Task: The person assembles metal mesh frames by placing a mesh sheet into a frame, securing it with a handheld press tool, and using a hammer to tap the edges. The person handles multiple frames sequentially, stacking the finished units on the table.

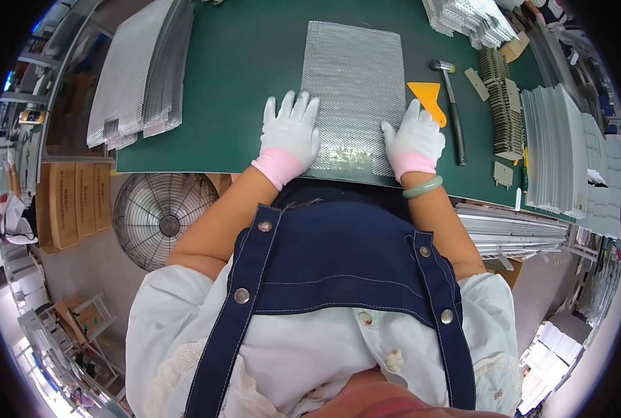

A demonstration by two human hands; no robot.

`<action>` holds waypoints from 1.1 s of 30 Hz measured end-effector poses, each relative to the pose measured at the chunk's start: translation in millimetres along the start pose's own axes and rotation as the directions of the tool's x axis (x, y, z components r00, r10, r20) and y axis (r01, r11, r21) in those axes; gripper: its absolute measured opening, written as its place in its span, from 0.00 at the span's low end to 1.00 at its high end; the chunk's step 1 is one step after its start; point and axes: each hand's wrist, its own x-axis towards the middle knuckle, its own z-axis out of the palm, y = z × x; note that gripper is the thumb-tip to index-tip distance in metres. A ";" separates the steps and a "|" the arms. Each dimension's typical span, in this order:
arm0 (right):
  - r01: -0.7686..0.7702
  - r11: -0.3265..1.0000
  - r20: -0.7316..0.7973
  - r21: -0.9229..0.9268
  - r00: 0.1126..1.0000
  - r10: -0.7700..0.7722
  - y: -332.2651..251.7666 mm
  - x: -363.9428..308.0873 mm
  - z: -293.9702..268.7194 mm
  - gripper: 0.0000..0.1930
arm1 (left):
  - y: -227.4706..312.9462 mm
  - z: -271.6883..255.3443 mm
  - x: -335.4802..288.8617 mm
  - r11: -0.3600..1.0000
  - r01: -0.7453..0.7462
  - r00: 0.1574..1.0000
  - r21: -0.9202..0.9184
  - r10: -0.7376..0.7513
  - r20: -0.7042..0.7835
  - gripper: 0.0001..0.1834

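A silver mesh sheet (353, 83) lies flat on the green tabletop in front of me, its near end by the table edge. My left hand (288, 136), in a white glove with a pink cuff, rests open along the sheet's left side, fingers stretched forward. On the opposite side my right hand (415, 143), gloved the same way, lies open at the sheet's right edge, thumb toward the mesh. Just beyond its fingertips is a yellow plastic scraper (429, 101), which the fingers may touch. A hammer (453, 111) with a black handle lies farther right.
Stacked mesh sheets (133, 76) stand at the table's left; another silver pile (467, 21) sits far right. A row of beige plastic pieces (500, 104) lies right of the hammer, beside stacked pale panels (550, 150). Below the left table edge stands a floor fan (167, 219) near cardboard boxes (73, 205).
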 end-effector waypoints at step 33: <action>0.388 0.566 -0.648 0.727 0.660 0.380 141.9 294.6 -169.0 0.36 | -21.4 -63.3 131.0 0.975 -0.224 0.699 0.006 0.156 0.698 0.28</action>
